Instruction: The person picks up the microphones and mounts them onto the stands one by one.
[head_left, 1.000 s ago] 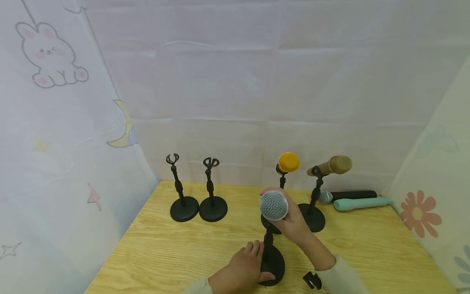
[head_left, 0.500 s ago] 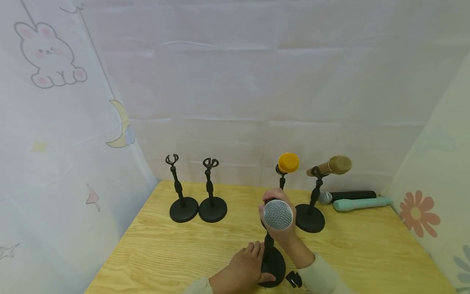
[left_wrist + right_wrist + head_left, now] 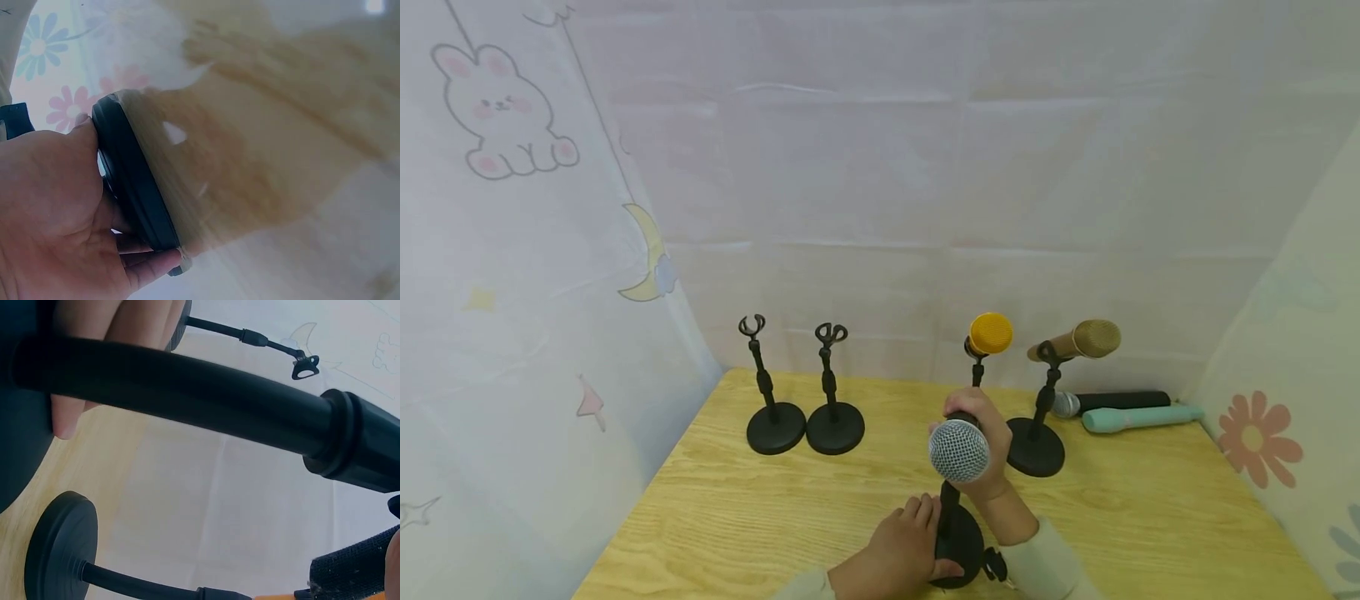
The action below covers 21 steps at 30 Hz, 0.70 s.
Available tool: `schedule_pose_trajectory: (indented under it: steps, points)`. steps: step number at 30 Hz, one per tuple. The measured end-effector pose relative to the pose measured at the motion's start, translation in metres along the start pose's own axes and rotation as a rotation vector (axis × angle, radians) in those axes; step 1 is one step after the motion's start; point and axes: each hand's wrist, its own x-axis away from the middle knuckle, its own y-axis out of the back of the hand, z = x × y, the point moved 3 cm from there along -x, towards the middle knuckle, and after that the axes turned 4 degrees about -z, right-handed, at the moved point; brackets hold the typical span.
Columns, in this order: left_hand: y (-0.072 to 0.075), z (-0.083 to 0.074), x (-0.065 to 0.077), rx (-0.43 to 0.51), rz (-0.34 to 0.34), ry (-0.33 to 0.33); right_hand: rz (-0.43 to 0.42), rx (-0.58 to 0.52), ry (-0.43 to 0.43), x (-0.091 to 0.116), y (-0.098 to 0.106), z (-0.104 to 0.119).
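Observation:
My right hand (image 3: 992,442) grips a microphone (image 3: 958,451) with a silver mesh head that faces the head camera. It is above a black desktop microphone stand (image 3: 964,542); my hand and the microphone cover the stand's top, so I cannot tell whether the microphone sits in its clip. Low on that stand, my left hand (image 3: 898,537) holds the round base by its edge, fingers beside the stem. In the left wrist view, thumb and fingers span the base (image 3: 134,175). The stem (image 3: 181,390) crosses the right wrist view.
Behind stand a yellow microphone (image 3: 991,333) and a gold one (image 3: 1093,339), each on a stand. A black microphone (image 3: 1123,402) and a mint-green one (image 3: 1138,417) lie at the back right. Two bare stands (image 3: 775,427) (image 3: 835,427) are at the back left.
My right hand has turned and come slightly nearer with the microphone, its mesh head now lower over the stand. My left hand has stayed on the base.

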Motion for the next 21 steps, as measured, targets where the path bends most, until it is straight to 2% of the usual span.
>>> schedule_pose_trajectory:
  steps: [6, 9, 15, 21]
  points:
    - [0.0011, -0.0023, 0.0020, -0.055, -0.031, -0.007, -0.029, 0.070, 0.031, -0.0005, 0.0017, 0.0011]
    - [0.0021, -0.0028, 0.0018, -0.054, -0.039, -0.006, -0.038, 0.088, 0.049, -0.0010, 0.0028, 0.0016]
    - [-0.0021, -0.0026, 0.0006, -0.005, -0.014, 0.006, -0.074, 0.129, 0.089, -0.0017, 0.0040, 0.0030]
    - [-0.0004, -0.0031, 0.0004, -0.015, 0.006, 0.015, -0.101, 0.155, 0.101, -0.0031, 0.0039, 0.0038]
